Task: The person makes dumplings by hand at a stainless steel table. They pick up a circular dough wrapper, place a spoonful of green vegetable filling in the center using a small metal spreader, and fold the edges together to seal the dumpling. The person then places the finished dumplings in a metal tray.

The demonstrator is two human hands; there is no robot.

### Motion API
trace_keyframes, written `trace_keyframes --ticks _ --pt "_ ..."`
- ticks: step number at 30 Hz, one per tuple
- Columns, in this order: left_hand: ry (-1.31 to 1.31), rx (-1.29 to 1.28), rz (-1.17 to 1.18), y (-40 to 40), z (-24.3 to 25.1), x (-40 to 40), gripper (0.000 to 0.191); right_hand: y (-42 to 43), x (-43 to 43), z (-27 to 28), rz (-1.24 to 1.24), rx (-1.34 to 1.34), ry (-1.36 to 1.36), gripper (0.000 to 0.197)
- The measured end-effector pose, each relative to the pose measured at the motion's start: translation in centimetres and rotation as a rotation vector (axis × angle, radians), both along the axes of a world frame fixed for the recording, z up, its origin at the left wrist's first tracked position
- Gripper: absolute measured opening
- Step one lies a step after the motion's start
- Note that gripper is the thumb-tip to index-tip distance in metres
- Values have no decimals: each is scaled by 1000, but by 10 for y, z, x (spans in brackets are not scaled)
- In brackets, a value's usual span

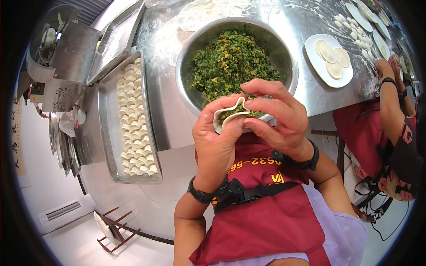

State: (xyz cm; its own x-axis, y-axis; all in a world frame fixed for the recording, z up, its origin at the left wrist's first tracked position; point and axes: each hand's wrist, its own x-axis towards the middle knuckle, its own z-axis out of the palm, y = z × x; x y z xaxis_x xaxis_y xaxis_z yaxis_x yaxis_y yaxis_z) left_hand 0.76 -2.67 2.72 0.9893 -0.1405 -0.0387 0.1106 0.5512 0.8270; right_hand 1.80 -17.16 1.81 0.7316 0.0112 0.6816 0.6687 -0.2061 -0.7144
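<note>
My left hand [218,133] cradles a round dough wrapper [218,116] folded partly around green and yellow filling. My right hand [279,116] pinches the wrapper's right edge, where its two sides meet; the left part gapes and shows the filling. Both hands are over the near rim of a large steel bowl [293,66] that holds chopped green and yellow filling [233,63]. To the left, a metal tray [108,133] bears rows of pleated dumplings [134,126]. On the right, a white plate [346,78] carries several flat round wrappers [328,54].
Flour and a thin dough sheet [203,13] lie beyond the bowl on the steel table [159,99]. Another metal tray [113,43] stands at the far left. Dough pieces [359,36] and plates lie at the far right, near a co-worker's hands [387,66].
</note>
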Motion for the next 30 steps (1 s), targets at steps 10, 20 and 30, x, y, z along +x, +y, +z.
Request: trace_keyframes --ticks 10,20,30 --pt "-127 281 -20 4 -3 0 26 -3 10 0 -62 -239 -198 21" --pt "-29 133 -33 0 4 -2 39 5 4 0 0 14 66 17" --pt "-127 263 -12 1 -3 -4 36 1 7 -4 -20 -97 -62 17"
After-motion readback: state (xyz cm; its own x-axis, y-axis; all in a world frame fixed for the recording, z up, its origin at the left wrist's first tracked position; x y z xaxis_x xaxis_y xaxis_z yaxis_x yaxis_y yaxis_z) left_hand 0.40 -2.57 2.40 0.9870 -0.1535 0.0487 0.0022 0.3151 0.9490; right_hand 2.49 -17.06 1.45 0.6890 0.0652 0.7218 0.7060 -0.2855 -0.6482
